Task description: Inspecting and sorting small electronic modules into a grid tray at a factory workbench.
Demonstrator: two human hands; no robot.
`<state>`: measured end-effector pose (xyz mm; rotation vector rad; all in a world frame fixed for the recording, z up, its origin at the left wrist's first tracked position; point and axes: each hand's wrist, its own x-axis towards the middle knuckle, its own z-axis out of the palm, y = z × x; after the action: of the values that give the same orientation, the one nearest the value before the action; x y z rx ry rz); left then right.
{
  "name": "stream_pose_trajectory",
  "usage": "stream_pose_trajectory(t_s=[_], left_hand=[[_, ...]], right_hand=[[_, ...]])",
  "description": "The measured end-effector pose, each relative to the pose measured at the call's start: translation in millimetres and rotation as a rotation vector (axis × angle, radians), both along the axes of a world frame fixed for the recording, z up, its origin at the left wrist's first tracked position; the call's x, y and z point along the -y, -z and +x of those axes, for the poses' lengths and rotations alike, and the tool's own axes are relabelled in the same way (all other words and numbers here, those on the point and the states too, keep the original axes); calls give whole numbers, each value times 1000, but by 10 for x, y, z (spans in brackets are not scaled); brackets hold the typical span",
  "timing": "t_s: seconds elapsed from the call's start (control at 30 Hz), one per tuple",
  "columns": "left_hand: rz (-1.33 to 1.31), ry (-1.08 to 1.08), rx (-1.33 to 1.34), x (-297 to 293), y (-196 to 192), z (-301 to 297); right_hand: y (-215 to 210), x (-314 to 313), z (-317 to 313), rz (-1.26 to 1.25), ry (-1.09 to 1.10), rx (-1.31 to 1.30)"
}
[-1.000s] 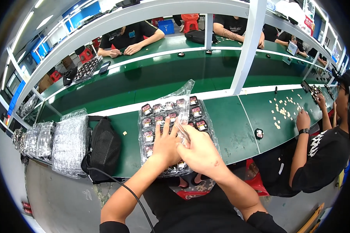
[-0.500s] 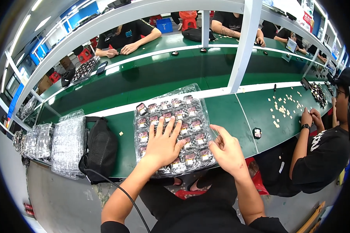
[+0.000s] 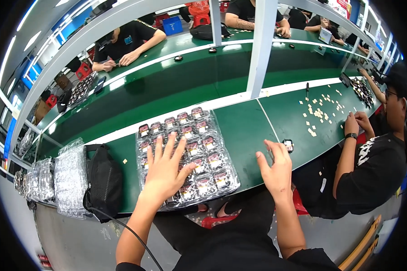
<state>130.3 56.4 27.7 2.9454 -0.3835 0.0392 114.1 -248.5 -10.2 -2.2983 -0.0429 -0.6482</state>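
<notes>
A clear plastic blister tray (image 3: 234, 183) lies on the green bench before me, filled with rows of small black square modules (image 3: 205, 185) that have pale and reddish labels. My left hand (image 3: 166, 170) rests palm down across its near left part, fingers spread, hiding several modules. To the right of the tray, my right hand (image 3: 277, 174) is held up off its edge with thumb and fingers apart and nothing visible in it. Just beyond those fingertips, a single black module (image 3: 288, 145) with a white label lies on the bench.
A black mesh bag (image 3: 106, 180) and stacked empty clear trays (image 3: 71, 180) stand at the left. White posts (image 3: 260, 54) rise behind the bench. Small cream pieces (image 3: 319, 113) and a black screwdriver (image 3: 307, 89) lie at the right, beside a seated co-worker (image 3: 371, 167).
My right hand has left the tray's right edge and moved right toward the single module, its fingers opening. My left hand stays on the tray. The whole view has shifted slightly.
</notes>
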Motion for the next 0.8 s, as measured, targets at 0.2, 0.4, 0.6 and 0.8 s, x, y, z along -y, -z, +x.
stream_pose_trajectory(t_s=[0.2,0.4,0.6,0.8], left_hand=[[-176,80,31,131,-260,-373],[-631,307,160,454,-77,-687],[-1769,41,-268,871,122,-1043],[-1931,-17,-318,815,270,-1136]], right_hand=[[212,539,133,-228,475,-248],[266,508,36,57,151,-50],[-177,-187,-624,618,-569,-156],[-195,-446,-744,623,-784,-136]])
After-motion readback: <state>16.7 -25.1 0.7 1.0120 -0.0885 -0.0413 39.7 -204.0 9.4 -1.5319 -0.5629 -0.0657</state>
